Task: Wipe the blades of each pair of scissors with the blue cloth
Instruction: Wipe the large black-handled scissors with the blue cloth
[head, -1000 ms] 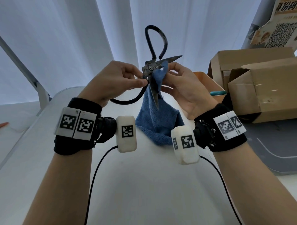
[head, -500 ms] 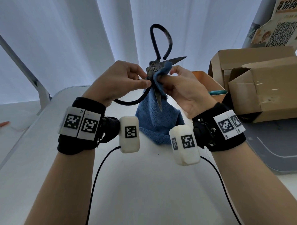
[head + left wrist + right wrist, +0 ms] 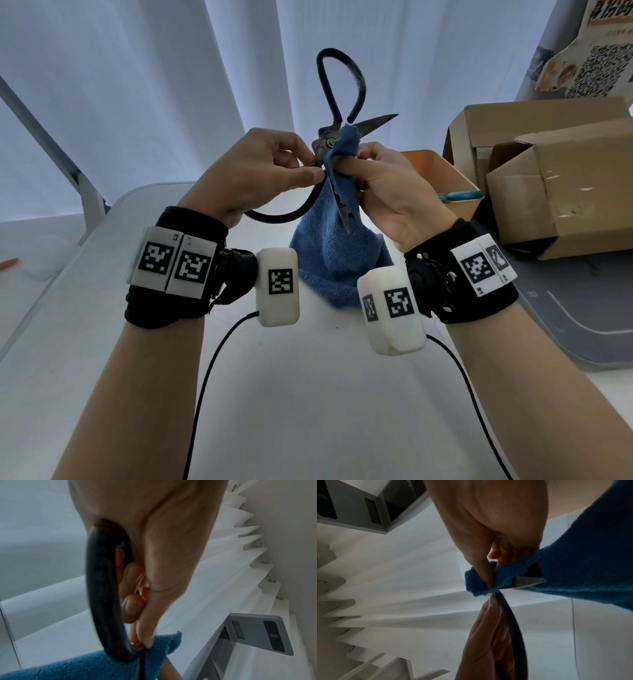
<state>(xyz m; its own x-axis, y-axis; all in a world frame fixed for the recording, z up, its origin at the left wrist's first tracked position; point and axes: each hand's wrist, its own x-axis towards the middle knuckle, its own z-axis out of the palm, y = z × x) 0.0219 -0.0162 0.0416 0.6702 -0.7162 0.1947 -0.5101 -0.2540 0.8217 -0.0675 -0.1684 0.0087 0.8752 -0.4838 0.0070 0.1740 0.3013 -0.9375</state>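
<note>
Cloth grip sliding up toward pivot compared to a second ago, more of lower blade showing bare now. Left hand (image 3: 253, 171) holding black scissors (image 3: 329, 140) up above table (image 3: 308, 394), thumb and fingers (image 3: 301, 176) pinching lower handle loop right by pivot. Blades spread wide open, one pointing right, other pointing down. Right hand (image 3: 390, 192) pinching blue cloth (image 3: 337, 260) around down-pointing blade near pivot, rest of cloth hanging down, bottom bunching on table. Cardboard boxes (image 3: 555, 178) sitting off right.
</note>
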